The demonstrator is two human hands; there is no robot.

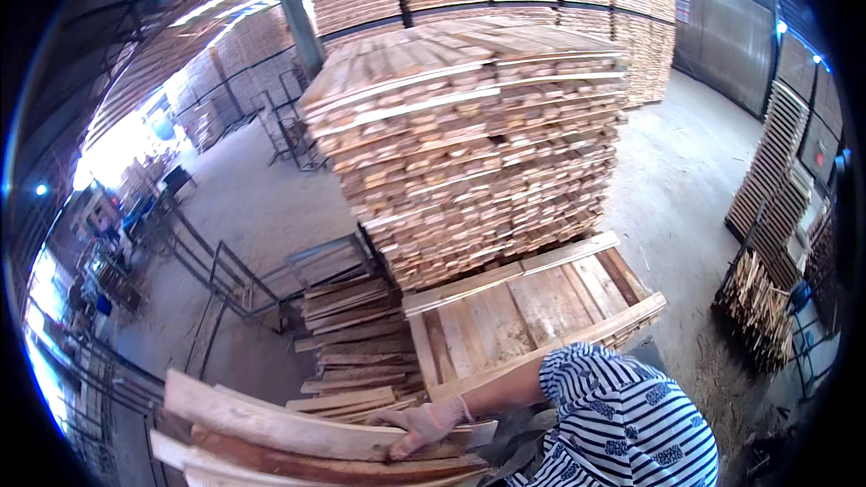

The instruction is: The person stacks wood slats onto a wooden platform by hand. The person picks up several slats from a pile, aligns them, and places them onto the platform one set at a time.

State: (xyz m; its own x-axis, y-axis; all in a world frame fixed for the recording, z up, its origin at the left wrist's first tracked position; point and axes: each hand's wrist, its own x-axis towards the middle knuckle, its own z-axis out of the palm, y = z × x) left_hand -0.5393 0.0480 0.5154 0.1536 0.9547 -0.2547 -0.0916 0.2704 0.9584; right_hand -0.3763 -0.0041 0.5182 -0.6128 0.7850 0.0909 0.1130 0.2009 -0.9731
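Note:
My right hand (422, 427), in a pale work glove, comes in from the lower right, its forearm below a blue-and-white striped sleeve (622, 415). Its fingers are closed over the near end of a long pale wooden board (280, 421). That board slants up toward the left, with its far end raised. Under and beside it lie more boards, among them a reddish-brown one (307, 464). My left hand does not show. Right beyond my forearm is a low stack of planks (532, 307) with narrow crosswise strips on top.
A tall stack of boards (469, 153) stands directly ahead. Loose offcuts (361, 334) are piled left of the low stack, beside a metal frame (225, 280). A bundle of thin sticks (758, 307) leans at the right. Concrete floor (695, 171) runs along the right side.

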